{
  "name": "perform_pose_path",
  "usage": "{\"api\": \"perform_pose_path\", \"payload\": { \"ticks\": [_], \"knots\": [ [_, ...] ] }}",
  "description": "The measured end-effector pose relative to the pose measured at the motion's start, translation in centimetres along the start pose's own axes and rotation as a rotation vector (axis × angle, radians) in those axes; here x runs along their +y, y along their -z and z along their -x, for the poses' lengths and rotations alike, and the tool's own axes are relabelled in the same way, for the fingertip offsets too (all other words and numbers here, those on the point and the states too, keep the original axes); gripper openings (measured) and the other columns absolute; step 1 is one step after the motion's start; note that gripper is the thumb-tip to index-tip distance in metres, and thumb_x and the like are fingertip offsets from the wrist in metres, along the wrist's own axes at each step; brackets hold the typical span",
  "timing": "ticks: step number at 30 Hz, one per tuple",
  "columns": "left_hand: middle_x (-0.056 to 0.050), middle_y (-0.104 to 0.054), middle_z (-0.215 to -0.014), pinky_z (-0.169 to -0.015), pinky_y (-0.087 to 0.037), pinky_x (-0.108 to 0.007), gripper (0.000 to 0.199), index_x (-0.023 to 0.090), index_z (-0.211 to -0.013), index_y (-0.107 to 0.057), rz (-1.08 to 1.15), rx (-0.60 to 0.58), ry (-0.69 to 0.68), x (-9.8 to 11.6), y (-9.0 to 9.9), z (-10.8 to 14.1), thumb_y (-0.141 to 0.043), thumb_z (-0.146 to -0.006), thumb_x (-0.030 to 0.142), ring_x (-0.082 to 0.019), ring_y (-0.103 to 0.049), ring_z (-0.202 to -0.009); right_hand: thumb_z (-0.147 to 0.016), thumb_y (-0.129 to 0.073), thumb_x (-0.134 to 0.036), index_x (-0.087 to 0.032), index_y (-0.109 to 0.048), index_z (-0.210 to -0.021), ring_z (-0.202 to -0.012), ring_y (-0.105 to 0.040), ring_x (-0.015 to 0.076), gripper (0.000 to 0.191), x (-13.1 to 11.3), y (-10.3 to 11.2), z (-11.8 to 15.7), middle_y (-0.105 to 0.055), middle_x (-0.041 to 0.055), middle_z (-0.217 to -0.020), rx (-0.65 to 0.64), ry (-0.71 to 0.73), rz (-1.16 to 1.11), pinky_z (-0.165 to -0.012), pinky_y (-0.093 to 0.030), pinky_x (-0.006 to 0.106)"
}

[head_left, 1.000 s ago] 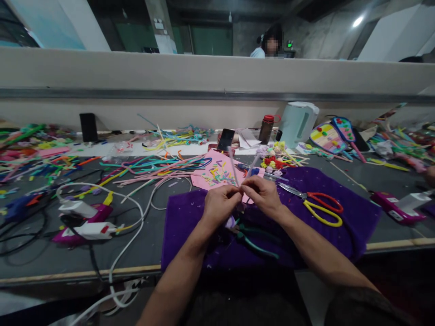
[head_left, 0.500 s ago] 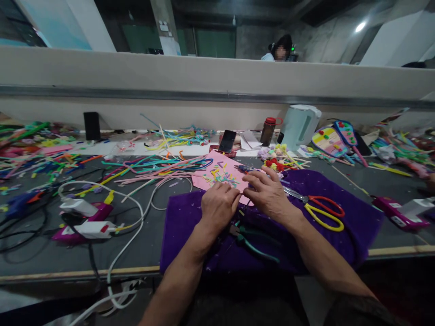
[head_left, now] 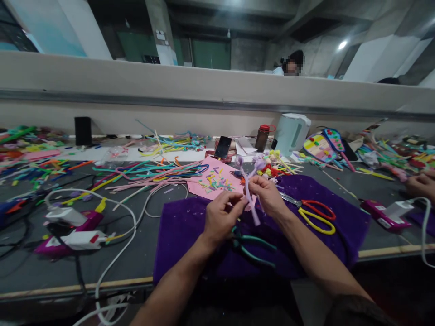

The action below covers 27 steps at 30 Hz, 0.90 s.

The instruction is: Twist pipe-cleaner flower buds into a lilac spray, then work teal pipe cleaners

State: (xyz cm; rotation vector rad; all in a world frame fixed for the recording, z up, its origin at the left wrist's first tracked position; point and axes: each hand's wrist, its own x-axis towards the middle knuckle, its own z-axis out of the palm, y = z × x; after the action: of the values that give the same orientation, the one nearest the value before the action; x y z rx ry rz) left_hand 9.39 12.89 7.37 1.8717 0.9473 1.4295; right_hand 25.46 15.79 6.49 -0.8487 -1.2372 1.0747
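Observation:
My right hand (head_left: 267,197) has its thumb and fingers closed on a lilac fuzzy pipe-cleaner flower (head_left: 247,188), whose stem slants down between my hands and whose puffy tops point away from me. My left hand (head_left: 222,213) is pinched, its fingertips right beside that stem; what lies between them is too small to make out. Beneath both hands spreads a purple cloth (head_left: 183,235). On it, below my fingers, lie green-handled pliers (head_left: 256,251), jaws partly hidden. Scissors (head_left: 316,213) with red and yellow handles rest by my right wrist. Behind my hands, a pink sheet (head_left: 197,188) carries small coloured bits.
Pipe cleaners (head_left: 152,174) lie in a bundle left of the pink sheet. White cables run from a magenta power strip (head_left: 91,222). A phone (head_left: 223,147), a red-lidded bottle (head_left: 263,137) and a kettle (head_left: 290,134) stand behind. Another person's hand (head_left: 421,185) is at the right edge.
The lilac flower has come into view in my right hand, which has lifted slightly. My hands were close together over the cloth before. The camera view has shifted a little.

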Motion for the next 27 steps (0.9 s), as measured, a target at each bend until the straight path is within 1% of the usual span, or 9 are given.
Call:
{"api": "perform_pose_path", "payload": {
  "ticks": [3,5,7,9,12,15,18,23,27],
  "knots": [
    [-0.004,-0.063,-0.074,-0.046,-0.041,-0.019,0.031,0.016,-0.091,-0.061,0.363,-0.074,0.433,-1.2,-0.4,-1.1,-0.057,-0.072,0.04,-0.011,-0.057,-0.059,-0.072,-0.06,-0.029,-0.016,-0.06,-0.073,-0.062,-0.055,0.0118,0.013,0.4,-0.9,0.3,-0.06,0.0,-0.066,-0.034,0.001,-0.012,-0.063,-0.043,0.026],
    [-0.004,-0.062,-0.072,-0.043,-0.04,-0.017,0.034,0.014,-0.086,-0.062,0.492,-0.104,0.554,-1.8,-0.2,-1.8,-0.059,-0.069,0.043,-0.01,-0.055,-0.056,-0.071,-0.061,-0.029,-0.017,-0.061,-0.076,-0.065,-0.056,0.013,0.013,0.4,-1.1,0.6,-0.062,0.0005,-0.069,-0.044,0.031,0.046,-0.064,-0.044,0.027],
    [-0.004,-0.061,-0.068,-0.04,-0.039,-0.017,0.037,0.013,-0.082,-0.062,0.59,-0.107,0.622,-2.1,0.1,-2.1,-0.059,-0.067,0.047,-0.01,-0.055,-0.053,-0.072,-0.061,-0.028,-0.018,-0.062,-0.078,-0.068,-0.057,0.0137,0.012,0.3,-1.1,0.8,-0.063,0.0012,-0.073,-0.058,0.132,0.197,-0.065,-0.043,0.027],
    [-0.004,-0.06,-0.066,-0.039,-0.038,-0.017,0.038,0.012,-0.08,-0.061,0.651,-0.1,0.648,-2.2,0.3,-2.2,-0.06,-0.066,0.048,-0.01,-0.055,-0.052,-0.075,-0.057,-0.027,-0.018,-0.063,-0.079,-0.071,-0.056,0.0144,0.011,0.2,-0.9,1.0,-0.063,0.0024,-0.076,-0.101,0.306,0.41,-0.066,-0.043,0.027],
    [-0.003,-0.06,-0.066,-0.042,-0.04,-0.018,0.033,0.012,-0.079,-0.063,0.648,-0.087,0.629,-2.2,0.5,-2.0,-0.068,-0.061,0.039,-0.01,-0.056,-0.054,-0.079,-0.053,-0.023,-0.019,-0.062,-0.081,-0.076,-0.056,0.0154,0.011,0.2,-0.6,1.1,-0.064,0.0046,-0.08,-0.151,0.541,0.69,-0.071,-0.041,0.029],
    [-0.002,-0.062,-0.068,-0.048,-0.042,-0.019,0.031,0.012,-0.079,-0.065,0.619,-0.087,0.627,-2.3,0.5,-1.8,-0.073,-0.055,0.03,-0.011,-0.056,-0.057,-0.08,-0.051,-0.021,-0.019,-0.062,-0.082,-0.077,-0.056,0.0155,0.011,0.3,-0.5,1.2,-0.063,0.0055,-0.08,-0.129,0.614,0.812,-0.071,-0.04,0.029],
    [-0.002,-0.062,-0.071,-0.05,-0.042,-0.02,0.032,0.013,-0.082,-0.066,0.609,-0.1,0.622,-2.2,0.6,-1.7,-0.073,-0.055,0.028,-0.01,-0.055,-0.058,-0.08,-0.051,-0.023,-0.019,-0.061,-0.081,-0.069,-0.055,0.0135,0.011,0.0,-0.7,1.5,-0.061,0.0037,-0.073,-0.121,0.55,0.764,-0.065,-0.04,0.026],
    [0.001,-0.056,-0.058,-0.048,-0.04,-0.019,0.019,0.013,-0.066,-0.063,0.522,-0.131,0.529,-2.1,0.7,-1.8,-0.07,-0.06,0.029,-0.007,-0.049,-0.051,-0.076,-0.054,-0.026,-0.017,-0.061,-0.072,-0.062,-0.053,0.012,0.013,-0.5,-1.4,1.8,-0.059,0.0014,-0.067,-0.119,0.262,0.529,-0.056,-0.04,0.023],
    [0.002,-0.055,-0.057,-0.047,-0.037,-0.018,0.019,0.013,-0.065,-0.06,0.502,-0.123,0.493,-2.1,0.6,-1.8,-0.067,-0.063,0.031,-0.006,-0.046,-0.047,-0.073,-0.058,-0.032,-0.016,-0.06,-0.073,-0.058,-0.051,0.0114,0.016,0.3,-1.8,1.5,-0.058,0.0001,-0.065,-0.015,0.085,0.277,-0.053,-0.04,0.023]
  ]
}}
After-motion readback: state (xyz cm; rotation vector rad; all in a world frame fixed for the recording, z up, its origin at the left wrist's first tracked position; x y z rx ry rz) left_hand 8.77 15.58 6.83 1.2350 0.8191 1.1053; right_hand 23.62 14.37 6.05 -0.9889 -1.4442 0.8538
